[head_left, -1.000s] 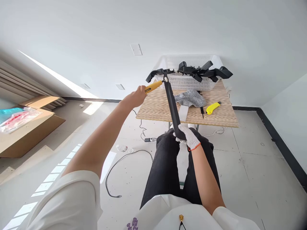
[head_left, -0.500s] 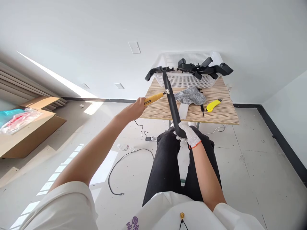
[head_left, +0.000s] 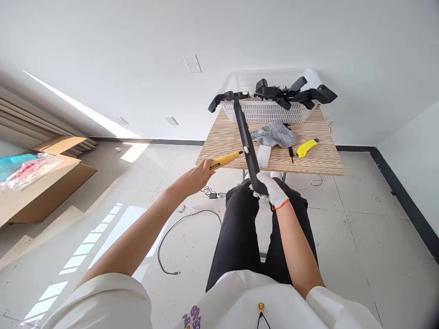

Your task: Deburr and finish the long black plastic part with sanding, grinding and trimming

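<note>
My bare left hand (head_left: 200, 177) is closed round a yellow pen-shaped tool (head_left: 224, 161) with a dark collar. A small white tip (head_left: 246, 149) at its end lies against the long black plastic part (head_left: 247, 141). My right hand (head_left: 270, 192), in a white glove with an orange cuff edge, grips the lower end of that black part above my knees. The part slants up and away, its far end overlapping the front of a white basket (head_left: 267, 113).
Several black parts (head_left: 295, 93) lie across the basket. On the wooden table (head_left: 219, 137) are a grey cloth (head_left: 274, 135), a white card (head_left: 264, 156) and a yellow cutter (head_left: 307, 148). A cardboard box (head_left: 51, 192) stands left; a black cable (head_left: 168, 233) lies on the floor.
My left hand and the yellow tool have moved down along the black part, towards my right hand. My right hand keeps its grip, and the view has shifted slightly.
</note>
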A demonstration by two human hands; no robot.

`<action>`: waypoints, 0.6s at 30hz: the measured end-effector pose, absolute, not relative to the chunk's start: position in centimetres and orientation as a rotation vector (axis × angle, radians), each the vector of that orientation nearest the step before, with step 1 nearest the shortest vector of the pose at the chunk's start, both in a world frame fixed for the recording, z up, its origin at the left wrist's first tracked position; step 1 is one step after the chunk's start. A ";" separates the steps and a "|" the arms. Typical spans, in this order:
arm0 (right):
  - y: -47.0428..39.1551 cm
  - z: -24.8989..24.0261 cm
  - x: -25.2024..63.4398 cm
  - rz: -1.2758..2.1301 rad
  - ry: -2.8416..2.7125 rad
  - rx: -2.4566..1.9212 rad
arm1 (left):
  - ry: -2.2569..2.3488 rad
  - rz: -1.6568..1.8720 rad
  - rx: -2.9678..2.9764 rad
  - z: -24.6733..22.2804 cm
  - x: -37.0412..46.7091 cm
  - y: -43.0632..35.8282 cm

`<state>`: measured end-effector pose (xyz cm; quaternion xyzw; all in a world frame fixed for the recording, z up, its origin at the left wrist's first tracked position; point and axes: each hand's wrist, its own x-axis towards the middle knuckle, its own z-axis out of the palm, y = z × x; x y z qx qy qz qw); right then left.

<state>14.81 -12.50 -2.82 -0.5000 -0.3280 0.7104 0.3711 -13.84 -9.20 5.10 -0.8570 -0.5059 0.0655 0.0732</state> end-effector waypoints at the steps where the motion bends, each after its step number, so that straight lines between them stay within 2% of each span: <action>1: -12.6 -2.6 14.8 1.827 -0.850 -1.294 | -1.519 0.182 -2.581 4.7 -14.1 -9.6; 7: -12.7 -1.8 14.7 1.854 -0.806 -1.304 | -1.483 0.143 -2.639 3.1 -14.5 -12.3; 18: -12.3 -3.6 14.5 1.855 -0.700 -1.193 | -1.482 0.070 -2.779 0.7 -13.3 -18.0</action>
